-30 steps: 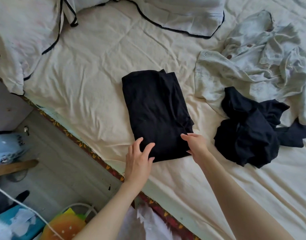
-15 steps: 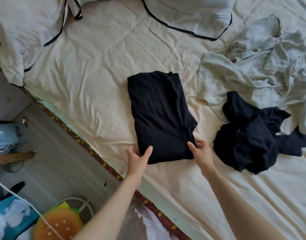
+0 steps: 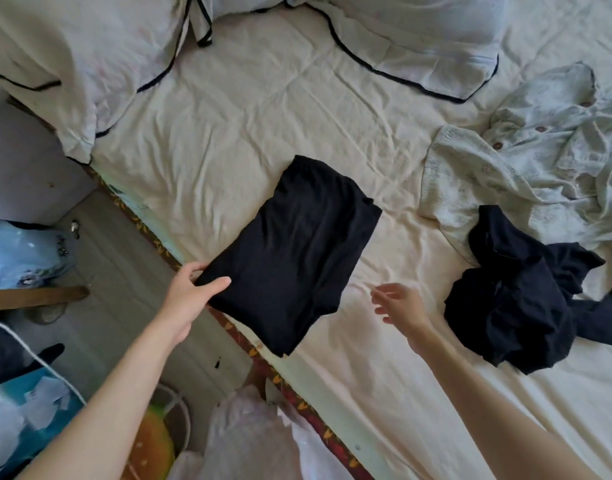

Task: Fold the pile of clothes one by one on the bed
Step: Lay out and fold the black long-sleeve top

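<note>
A folded black garment (image 3: pixel 297 251) is lifted off the cream bed sheet (image 3: pixel 249 133), tilted, its near corner hanging past the bed's edge. My left hand (image 3: pixel 190 296) grips its left corner, thumb on top. Off to the right of the garment hovers my right hand (image 3: pixel 398 306), blurred, fingers spread and holding nothing. A crumpled black garment (image 3: pixel 515 303) lies on the bed to the right. Behind it sprawls a crumpled pale green buttoned shirt (image 3: pixel 526 157).
Pillows with dark piping (image 3: pixel 72 64) lie at the head of the bed. The patterned bed edge (image 3: pixel 290 386) runs diagonally. On the floor to the left are bags (image 3: pixel 20 247), a white cord (image 3: pixel 48 368) and an orange cushion (image 3: pixel 155 441).
My left hand has gripped the folded black garment and lifted it toward the left edge of the bed. My right hand has let go and drawn away to the right.
</note>
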